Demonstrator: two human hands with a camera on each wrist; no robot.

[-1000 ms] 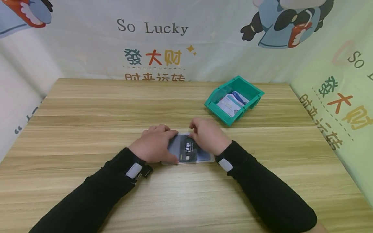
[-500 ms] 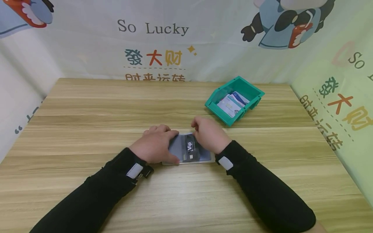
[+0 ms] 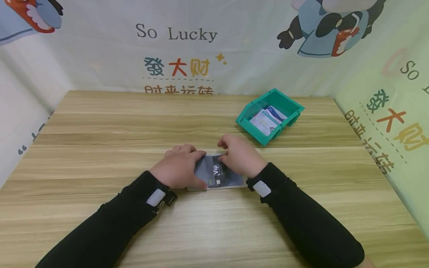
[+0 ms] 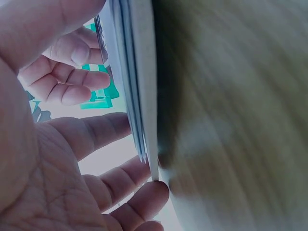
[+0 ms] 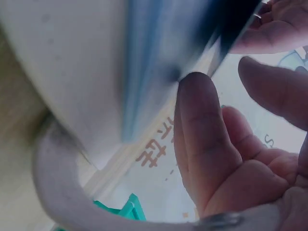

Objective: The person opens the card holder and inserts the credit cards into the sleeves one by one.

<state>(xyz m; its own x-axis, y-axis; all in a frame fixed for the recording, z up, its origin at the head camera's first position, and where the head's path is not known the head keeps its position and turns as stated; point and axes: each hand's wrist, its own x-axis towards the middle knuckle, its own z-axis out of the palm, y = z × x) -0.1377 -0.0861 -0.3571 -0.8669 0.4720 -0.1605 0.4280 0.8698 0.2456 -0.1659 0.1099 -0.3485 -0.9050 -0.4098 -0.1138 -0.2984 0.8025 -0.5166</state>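
Note:
On the table lies a card album [image 3: 235, 179] with grey-blue sleeve pages and a pale base. My left hand [image 3: 177, 166] grips its left end, thumb at the near edge and fingers at the far edge. A dark card marked "VIP" [image 3: 216, 175] lies on the top page, crossways and slightly tilted. My right hand [image 3: 242, 156] is over the album's right part. Its thumb touches the far end of this card, while the index finger is bent and apart from it in the right wrist view. How far the card sits inside a sleeve cannot be told.
A green plastic bin [image 3: 256, 136] stands behind and to the right of the album, holding several cards [image 3: 264, 121]. The wooden table [image 3: 134, 123] meets a printed cloth backdrop [image 3: 110, 48] at the back and at both sides.
The VIP card has shifted and turned slightly: first a little to the right, then back left. My right hand has shifted slightly along with it. My left hand has kept its hold.

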